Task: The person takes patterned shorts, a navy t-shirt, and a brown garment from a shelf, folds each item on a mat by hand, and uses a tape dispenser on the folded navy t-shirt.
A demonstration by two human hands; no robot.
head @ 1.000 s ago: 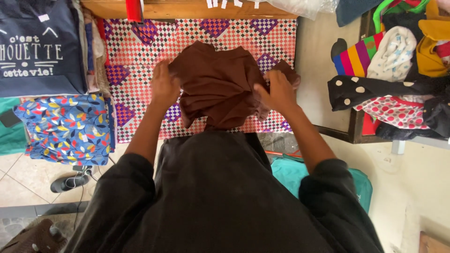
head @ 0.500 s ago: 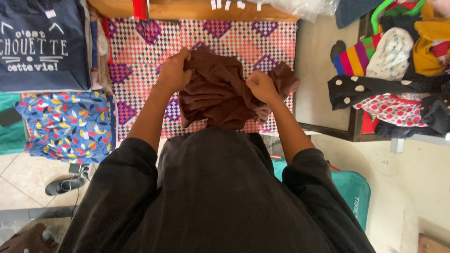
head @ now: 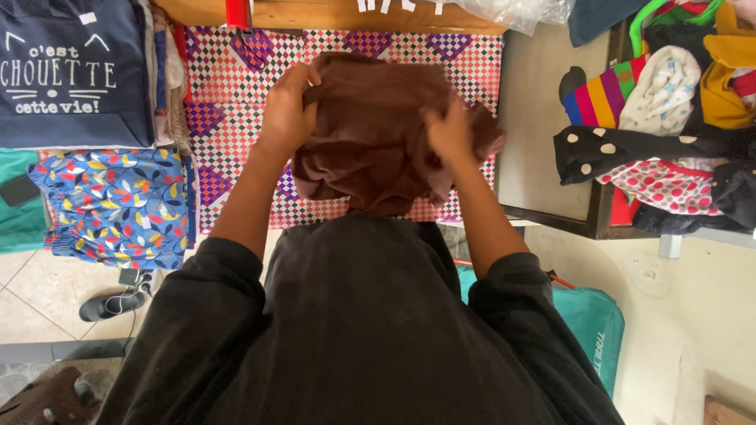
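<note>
Head view | far left: navy shirt [head: 75,75] with white lettering, floral blue shorts [head: 118,206] below it | left hand [head: 285,116] clenched on the left edge of brown garment [head: 378,134] | garment bunched over red-and-purple checkered cloth [head: 228,102] | right hand [head: 450,135] grasping its right side | clear plastic bag [head: 516,12] at top | far right: heap of clothes [head: 669,134], striped and polka-dotted.

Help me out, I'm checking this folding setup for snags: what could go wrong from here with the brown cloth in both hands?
The brown garment is bunched between the left hand and right hand, above the checkered mat; a loose fold could slip from the grip and undo the fold. Its lower edge hangs near the mat's front edge, so it might slide off toward the floor. The heaped clothes at the right sit close, so a wide sweep could drag some along.
</note>
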